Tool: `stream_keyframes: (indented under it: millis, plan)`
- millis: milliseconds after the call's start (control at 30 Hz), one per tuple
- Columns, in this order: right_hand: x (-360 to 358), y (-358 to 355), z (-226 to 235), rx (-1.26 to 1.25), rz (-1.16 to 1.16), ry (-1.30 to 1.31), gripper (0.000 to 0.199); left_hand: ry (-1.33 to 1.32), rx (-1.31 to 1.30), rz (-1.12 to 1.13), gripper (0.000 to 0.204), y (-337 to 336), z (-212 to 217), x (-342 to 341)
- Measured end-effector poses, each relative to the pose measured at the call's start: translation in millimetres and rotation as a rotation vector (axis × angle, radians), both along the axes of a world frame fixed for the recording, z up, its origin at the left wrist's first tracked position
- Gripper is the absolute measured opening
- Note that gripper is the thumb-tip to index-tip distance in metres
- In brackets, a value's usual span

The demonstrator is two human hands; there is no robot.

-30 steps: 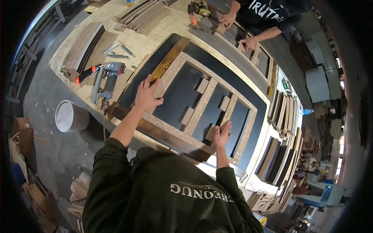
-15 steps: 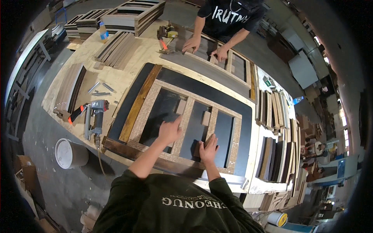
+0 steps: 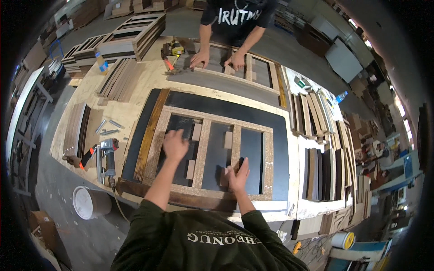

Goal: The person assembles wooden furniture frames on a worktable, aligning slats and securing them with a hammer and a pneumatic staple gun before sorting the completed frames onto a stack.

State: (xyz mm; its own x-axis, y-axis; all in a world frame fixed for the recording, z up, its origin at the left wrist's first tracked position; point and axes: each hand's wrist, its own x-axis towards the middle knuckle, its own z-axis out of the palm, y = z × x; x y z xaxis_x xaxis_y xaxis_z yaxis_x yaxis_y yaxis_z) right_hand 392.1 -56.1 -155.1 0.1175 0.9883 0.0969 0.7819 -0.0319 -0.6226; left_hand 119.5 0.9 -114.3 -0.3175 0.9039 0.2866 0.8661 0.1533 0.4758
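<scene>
A pale chipboard frame (image 3: 201,153) with two inner dividers lies flat on a dark board (image 3: 217,103). My left hand (image 3: 175,144) hovers over its left opening, fingers apart, holding nothing. My right hand (image 3: 238,179) rests at the right divider with fingers stretched out. Its thumb side is against a small wooden block (image 3: 224,177); I cannot tell whether it grips it. More small blocks (image 3: 228,140) stand against the dividers, with one block (image 3: 191,169) low beside the left divider. A brown wood strip (image 3: 152,135) runs along the frame's left side.
At the left lie a nail gun (image 3: 107,158), metal staple strips (image 3: 108,132) and stacked wood strips (image 3: 77,131). Across the table a co-worker's hands (image 3: 235,61) touch another frame (image 3: 253,81). More strips (image 3: 318,174) lie right; a white bucket (image 3: 90,203) stands below left.
My left hand has moved left, off the left divider, uncovering the low block beside it. My right hand stays by the right divider. The whole view has shifted.
</scene>
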Motion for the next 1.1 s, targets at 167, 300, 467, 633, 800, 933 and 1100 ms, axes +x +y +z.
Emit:
stream_keyframes:
  millis: [167, 300, 467, 633, 800, 933, 1100]
  plan:
    - [74.5, 16.1, 0.6, 0.271, -0.090, 0.237, 0.067, 0.082, -0.424, 0.182, 0.099, -52.4, -6.2, -70.1]
    - [153.5, 31.1, 17.9, 0.303, -0.388, 0.008, 0.059, 0.053, -0.359, 0.154, 0.097, -86.3, -19.0, -86.0]
    - [180.1, 28.9, -0.2, -0.083, -0.351, 0.207, 0.028, -0.046, -0.117, 0.122, 0.078, -93.3, -24.1, -92.5]
    - [181.9, 28.5, -7.2, -0.083, -0.397, 0.218, 0.032, -0.030, -0.049, 0.132, 0.076, -88.5, -30.5, -93.2]
    - [165.0, 26.5, -0.6, -0.054, -0.424, 0.261, 0.026, -0.015, -0.067, 0.096, 0.075, -92.9, -22.4, -96.2]
    - [167.4, 22.5, -9.4, 0.019, -0.418, 0.372, 0.024, -0.022, -0.097, 0.095, 0.076, -93.1, -17.7, -97.1]
    - [155.0, 20.4, -12.0, 0.095, -0.404, 0.384, 0.023, 0.089, -0.246, 0.066, 0.083, -87.4, -5.1, -95.5]
